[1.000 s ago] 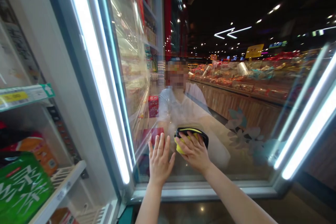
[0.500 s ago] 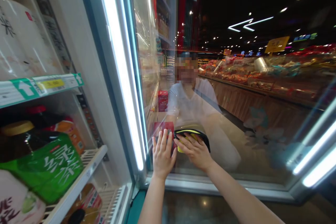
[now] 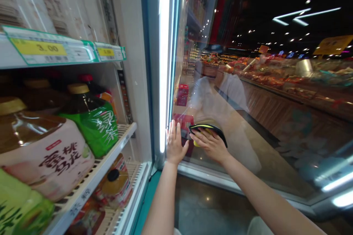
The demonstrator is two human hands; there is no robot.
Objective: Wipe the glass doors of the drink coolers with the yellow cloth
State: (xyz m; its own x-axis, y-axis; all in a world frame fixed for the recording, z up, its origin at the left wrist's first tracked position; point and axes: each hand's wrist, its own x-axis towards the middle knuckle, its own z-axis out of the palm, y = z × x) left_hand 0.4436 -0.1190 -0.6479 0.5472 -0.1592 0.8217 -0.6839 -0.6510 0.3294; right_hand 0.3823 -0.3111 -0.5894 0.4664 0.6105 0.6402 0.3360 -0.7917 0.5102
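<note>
A glass door in a pale metal frame stands at an angle in front of me, with a reflection in it. My left hand lies against the glass near the door's lit left edge, fingers spread, holding nothing. To its right, my right hand presses a black and yellow cloth or pad flat on the glass. Its fingers are stretched over the pad, whose lower part they cover.
Left of the door are cooler shelves with a green-labelled bottle and a pink-labelled bottle. A bright light strip runs up the door's edge. Packaged goods show beyond the glass.
The view has turned left, so more shelf and bottles show. Both hands keep to the glass; the left hand now sits closer to the light strip. The right hand still holds the pad there.
</note>
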